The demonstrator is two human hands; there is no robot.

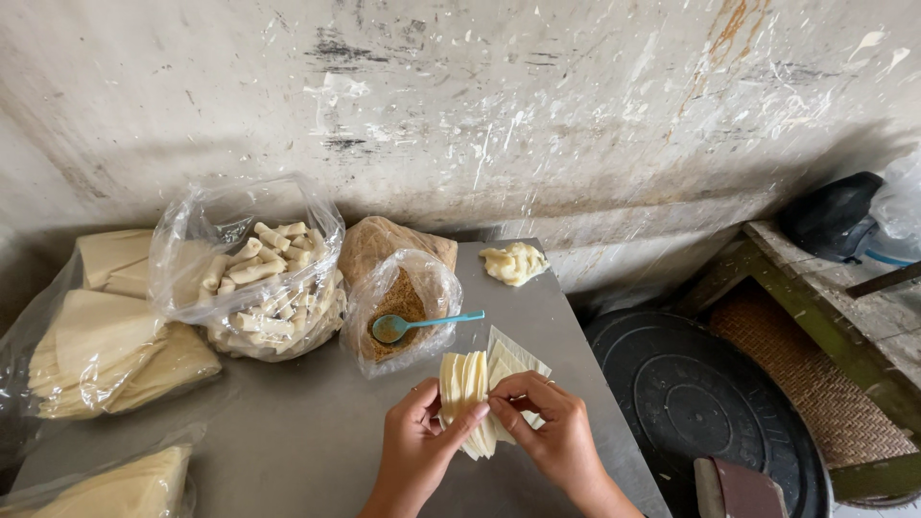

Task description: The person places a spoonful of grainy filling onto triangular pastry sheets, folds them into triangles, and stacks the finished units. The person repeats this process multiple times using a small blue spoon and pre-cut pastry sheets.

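— Both hands are working at the near edge of the grey table [317, 422], aren't they? What is the left hand [414, 443] doing?

— It is curling closed around a stack of thin wrappers [467, 395], thumb on the front, fingers behind, pinching the pale sheets upright and slightly fanned.

— And the right hand [549, 430]?

— It is pinching too: thumb and forefinger are closing on the edge of the front sheet, right where the left thumb is pressing. The other fingers are folding loosely beneath.

— How is the stack looking?

— Creamy white, thin, layered like pages, with the lower corners hanging down between the two hands. More flat wrappers [513, 363] are lying on the table just behind, touching the held ones.

— What is sitting nearby?

— A clear bag of brown filling [403, 302] is standing just beyond the hands, with a teal spoon [413, 324] resting in it. To its left a bag of rolled pieces [264, 278] is slumping open. A lump of pale dough [515, 262] is lying at the far corner.
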